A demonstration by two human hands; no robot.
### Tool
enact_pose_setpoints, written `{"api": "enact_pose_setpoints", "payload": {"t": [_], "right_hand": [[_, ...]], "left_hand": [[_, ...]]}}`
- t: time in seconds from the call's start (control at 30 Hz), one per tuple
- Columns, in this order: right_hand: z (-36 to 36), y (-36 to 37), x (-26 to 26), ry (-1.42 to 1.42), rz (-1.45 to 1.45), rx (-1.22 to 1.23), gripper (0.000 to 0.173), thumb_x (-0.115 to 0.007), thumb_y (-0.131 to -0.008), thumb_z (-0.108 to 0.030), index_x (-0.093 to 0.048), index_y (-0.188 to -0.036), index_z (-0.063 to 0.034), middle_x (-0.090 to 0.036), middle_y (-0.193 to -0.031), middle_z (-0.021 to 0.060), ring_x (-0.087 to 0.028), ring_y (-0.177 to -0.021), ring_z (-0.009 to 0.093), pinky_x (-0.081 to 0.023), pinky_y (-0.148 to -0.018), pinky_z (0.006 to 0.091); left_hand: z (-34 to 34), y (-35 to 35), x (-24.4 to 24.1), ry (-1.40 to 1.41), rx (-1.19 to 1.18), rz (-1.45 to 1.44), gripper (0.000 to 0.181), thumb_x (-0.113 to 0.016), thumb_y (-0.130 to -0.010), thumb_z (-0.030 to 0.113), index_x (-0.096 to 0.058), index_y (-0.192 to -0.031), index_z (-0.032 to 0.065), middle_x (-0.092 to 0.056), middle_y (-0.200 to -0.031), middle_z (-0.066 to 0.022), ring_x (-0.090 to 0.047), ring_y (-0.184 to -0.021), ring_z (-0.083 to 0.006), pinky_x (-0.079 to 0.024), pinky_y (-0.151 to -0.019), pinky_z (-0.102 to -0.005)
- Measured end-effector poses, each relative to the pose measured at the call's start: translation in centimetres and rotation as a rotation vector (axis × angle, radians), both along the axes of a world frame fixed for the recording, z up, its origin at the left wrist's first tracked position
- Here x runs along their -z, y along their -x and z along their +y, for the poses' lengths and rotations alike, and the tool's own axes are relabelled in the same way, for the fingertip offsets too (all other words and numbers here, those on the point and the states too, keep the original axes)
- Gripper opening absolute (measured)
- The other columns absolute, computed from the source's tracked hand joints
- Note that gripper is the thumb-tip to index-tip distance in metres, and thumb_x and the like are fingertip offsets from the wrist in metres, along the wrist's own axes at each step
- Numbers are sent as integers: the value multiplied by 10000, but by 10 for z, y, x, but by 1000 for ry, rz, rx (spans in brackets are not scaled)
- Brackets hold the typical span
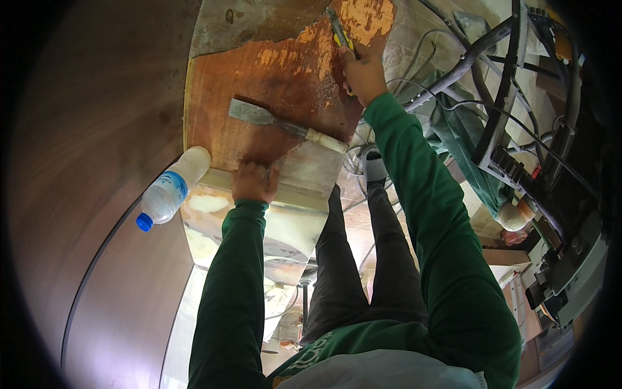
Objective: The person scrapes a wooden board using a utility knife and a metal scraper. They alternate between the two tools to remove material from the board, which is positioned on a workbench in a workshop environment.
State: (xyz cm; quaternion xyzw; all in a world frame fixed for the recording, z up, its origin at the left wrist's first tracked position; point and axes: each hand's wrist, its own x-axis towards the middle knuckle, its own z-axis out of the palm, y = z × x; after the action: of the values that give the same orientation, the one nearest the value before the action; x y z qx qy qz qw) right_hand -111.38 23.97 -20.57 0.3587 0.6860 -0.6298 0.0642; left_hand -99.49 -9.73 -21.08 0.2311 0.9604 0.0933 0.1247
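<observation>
My right hand (363, 73) grips a yellow and dark utility knife (341, 36), its tip at the ragged edge of a grey-brown surface layer (262, 22). Below that edge lies a reddish-brown wooden board (218, 82), with lighter, roughened wood near the knife. A broad-bladed scraper (252, 113) with a worn, pale handle rests across the board between my hands. My left hand (255, 182) rests on the board's near edge, fingers curled; whether anything is under them is hidden.
A plastic bottle with a blue cap (163, 187) lies at the left, beside a wood-faced panel (97, 146). Right of the board stand dark metal frames (500, 92) with loose cables and a green cloth (466, 141). My legs and a slipper (374, 165) show below.
</observation>
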Motion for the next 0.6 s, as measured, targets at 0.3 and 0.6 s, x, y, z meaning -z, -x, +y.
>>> {"api": "enact_pose_setpoints", "payload": {"t": [0.3,0.6], "right_hand": [[-5,-12,14,-133,-5,-47,291,-613,-1014,-277,-625,-1075,7,-546,-622,31,-525,-441,142,-417,-411,318],[-27,-22,24,-198,-33,-64,382,-599,-979,-365,-640,-1055,7,-647,-807,251,-646,-795,432,-485,-726,492]], "left_hand": [[1,1,-1,-18,8,16,367,-646,-883,395,-639,-663,102,-619,-762,-91,-619,-875,-340,-459,-756,-494],[-1,-2,2,-18,-15,15,363,-655,-869,397,-637,-653,107,-626,-763,-90,-633,-883,-347,-471,-749,-502]]}}
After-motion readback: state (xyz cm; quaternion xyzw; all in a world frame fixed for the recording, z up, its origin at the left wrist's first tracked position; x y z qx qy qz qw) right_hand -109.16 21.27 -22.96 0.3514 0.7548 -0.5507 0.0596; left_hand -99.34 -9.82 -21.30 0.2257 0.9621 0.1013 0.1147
